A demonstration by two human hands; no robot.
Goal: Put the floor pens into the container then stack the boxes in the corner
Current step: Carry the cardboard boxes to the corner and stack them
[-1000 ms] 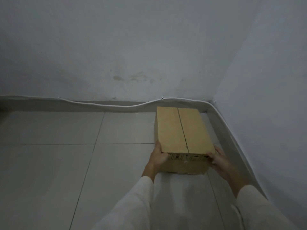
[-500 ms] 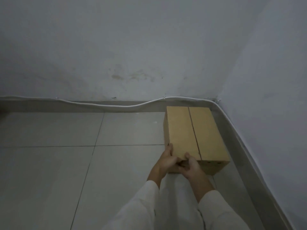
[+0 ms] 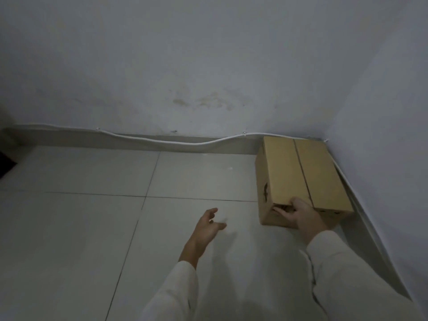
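Cardboard box (image 3: 301, 179) lies lengthwise into the corner (image 3: 324, 141), its near end gripped by the nearer right hand (image 3: 300, 216), fingers (image 3: 281, 210) seemingly hooked into a cut-out, while the left hand (image 3: 208, 225) hovers spread, well apart.

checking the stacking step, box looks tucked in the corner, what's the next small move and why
Probably release the right hand and go for the next one. The cardboard box already sits in the corner, far end at the skirting, with nothing stacked on it. The left hand is off it, open above the tiles.
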